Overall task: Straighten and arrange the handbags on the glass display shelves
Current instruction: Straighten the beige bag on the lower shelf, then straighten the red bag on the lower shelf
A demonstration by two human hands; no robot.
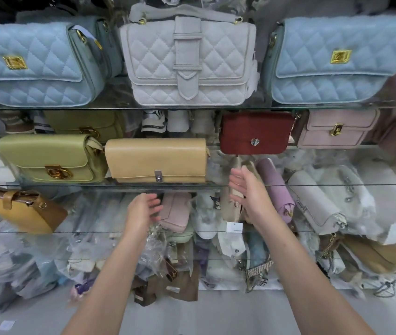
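Note:
Two light blue quilted bags (30, 64) (334, 61) flank a white quilted bag (187, 61) on the top glass shelf (119, 108). On the middle shelf (313, 184) stand a green bag (47, 158), a tan bag (157, 160), a red bag (256, 132) and a pink bag (337, 129). My left hand (143, 209) hovers open below the tan bag. To the right of that bag, my right hand (247, 189) is open at the shelf edge. Neither hand holds anything.
A mustard and brown bag (23, 211) lies on the lower shelf at left. Lilac (274, 187), grey (317, 204) and pale pink (176, 209) bags lie stacked below. Plastic-wrapped bags and loose goods pile on the floor beneath.

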